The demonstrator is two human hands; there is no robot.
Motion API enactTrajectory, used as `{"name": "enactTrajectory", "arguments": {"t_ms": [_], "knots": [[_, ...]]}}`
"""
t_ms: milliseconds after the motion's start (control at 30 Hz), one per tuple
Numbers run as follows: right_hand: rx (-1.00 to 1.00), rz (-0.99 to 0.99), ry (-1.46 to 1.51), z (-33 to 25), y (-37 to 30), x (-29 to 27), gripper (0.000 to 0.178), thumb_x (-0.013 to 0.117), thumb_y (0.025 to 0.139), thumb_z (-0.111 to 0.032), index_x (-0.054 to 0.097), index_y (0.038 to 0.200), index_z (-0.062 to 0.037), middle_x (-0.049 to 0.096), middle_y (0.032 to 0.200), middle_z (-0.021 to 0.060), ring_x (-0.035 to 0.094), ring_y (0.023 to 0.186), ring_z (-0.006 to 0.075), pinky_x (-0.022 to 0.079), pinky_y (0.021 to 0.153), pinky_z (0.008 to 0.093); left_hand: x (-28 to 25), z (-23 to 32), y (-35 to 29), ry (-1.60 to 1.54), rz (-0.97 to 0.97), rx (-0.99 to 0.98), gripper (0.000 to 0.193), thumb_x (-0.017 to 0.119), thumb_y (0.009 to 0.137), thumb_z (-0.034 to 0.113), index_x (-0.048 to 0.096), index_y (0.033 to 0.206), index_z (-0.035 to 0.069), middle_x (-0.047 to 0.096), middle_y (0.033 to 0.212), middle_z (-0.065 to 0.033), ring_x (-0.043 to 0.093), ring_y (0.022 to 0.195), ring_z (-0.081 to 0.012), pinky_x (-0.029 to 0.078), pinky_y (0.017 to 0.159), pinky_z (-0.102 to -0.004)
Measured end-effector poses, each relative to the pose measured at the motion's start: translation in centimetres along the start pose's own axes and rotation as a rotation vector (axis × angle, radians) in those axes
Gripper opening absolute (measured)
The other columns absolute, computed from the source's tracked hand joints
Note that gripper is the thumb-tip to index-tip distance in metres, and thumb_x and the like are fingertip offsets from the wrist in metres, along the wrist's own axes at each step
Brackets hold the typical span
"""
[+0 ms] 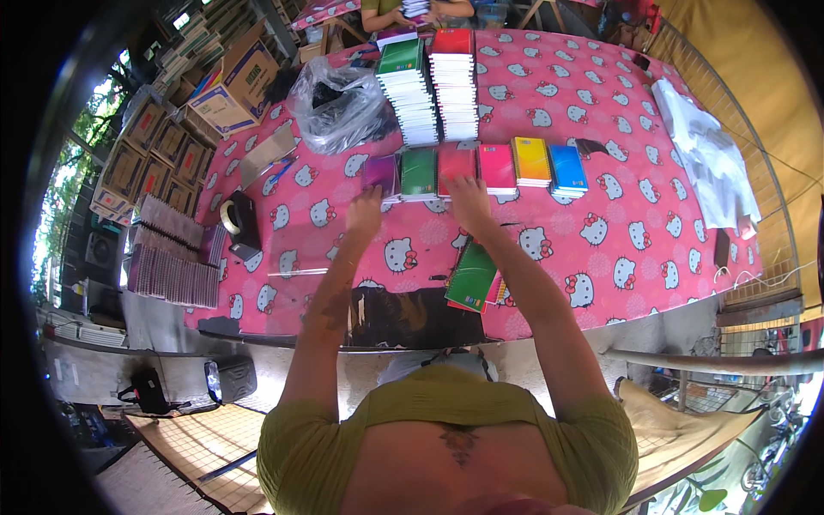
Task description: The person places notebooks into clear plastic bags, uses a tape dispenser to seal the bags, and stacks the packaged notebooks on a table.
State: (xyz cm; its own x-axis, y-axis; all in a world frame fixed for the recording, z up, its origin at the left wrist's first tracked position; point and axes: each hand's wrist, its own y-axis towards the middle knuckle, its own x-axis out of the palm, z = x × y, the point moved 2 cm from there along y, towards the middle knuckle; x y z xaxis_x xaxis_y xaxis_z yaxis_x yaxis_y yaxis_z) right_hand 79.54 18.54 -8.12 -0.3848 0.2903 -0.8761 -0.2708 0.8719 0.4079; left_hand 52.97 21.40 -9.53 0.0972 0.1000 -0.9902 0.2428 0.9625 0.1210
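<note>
My left hand (365, 209) is at the near left corner of a purple notebook stack (380, 172), its fingers bent together; what they pinch, if anything, is too small to make out. My right hand (469, 204) rests its spread fingers on the near edge of a red notebook stack (457, 160). Between them stands a green notebook stack (419, 169). These three covers look hazy, perhaps under clear plastic. To their right, the row continues with pink (496, 165), yellow (530, 156) and blue (566, 166) stacks. A green notebook (472, 276) lies tilted under my right forearm.
Two tall notebook piles (408, 94) rise behind the row, beside a crumpled clear plastic bag (339, 103). A tape dispenser (242, 221) and purple notebook piles (176, 262) sit left. White plastic bags (704, 146) lie at right. Across the table, another person's hands (421, 13) hold notebooks.
</note>
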Motion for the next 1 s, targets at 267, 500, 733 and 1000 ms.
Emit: {"name": "enactTrajectory", "arguments": {"t_ms": [267,500,733,1000], "knots": [[0.372,0.241,1.079,6.6,-4.8,-6.3,0.024,0.059,0.084,0.006,0.064,0.105,-0.0045,0.066,0.105,0.0113,0.063,0.105,0.0299,0.048,0.093,0.0364,-17.5,5.0,-6.0,-0.645,0.557,-0.034,0.024,0.053,0.092,0.002,0.065,0.112,0.004,0.068,0.097,-0.0174,0.068,0.084,-0.0301,0.053,0.075,-0.0425],[0.292,0.107,0.911,7.5,-18.7,-3.9,0.038,0.058,0.091,0.002,0.063,0.127,-0.0092,0.063,0.126,0.0106,0.056,0.119,0.0214,0.042,0.103,0.0318,-2.4,17.3,-15.4,-0.436,0.054,0.808,0.049,0.067,0.085,0.014,0.058,0.133,0.01,0.054,0.139,-0.0159,0.048,0.132,-0.0324,0.035,0.109,-0.0504],[1.028,0.223,1.14,1.2,-19.9,-2.3,0.07,0.075,0.087,-0.039,0.049,0.133,0.0066,0.062,0.116,0.0134,0.059,0.102,0.0163,0.048,0.088,0.0302,0.3,16.6,-10.8,-1.148,-0.359,-0.078,0.039,0.067,0.086,0.021,0.06,0.118,0.001,0.066,0.11,-0.0174,0.065,0.099,-0.0268,0.049,0.087,-0.0389],[0.925,0.027,1.476,-7.0,-14.4,-2.8,0.051,0.08,0.076,-0.007,0.043,0.111,-0.0003,0.061,0.104,0.0105,0.065,0.095,0.0215,0.058,0.078,0.0369,2.5,11.6,-16.2,-1.819,-0.428,-0.426,0.04,0.056,0.094,0.015,0.053,0.13,-0.002,0.065,0.111,-0.0114,0.064,0.095,-0.0185,0.05,0.085,-0.0303]]}}
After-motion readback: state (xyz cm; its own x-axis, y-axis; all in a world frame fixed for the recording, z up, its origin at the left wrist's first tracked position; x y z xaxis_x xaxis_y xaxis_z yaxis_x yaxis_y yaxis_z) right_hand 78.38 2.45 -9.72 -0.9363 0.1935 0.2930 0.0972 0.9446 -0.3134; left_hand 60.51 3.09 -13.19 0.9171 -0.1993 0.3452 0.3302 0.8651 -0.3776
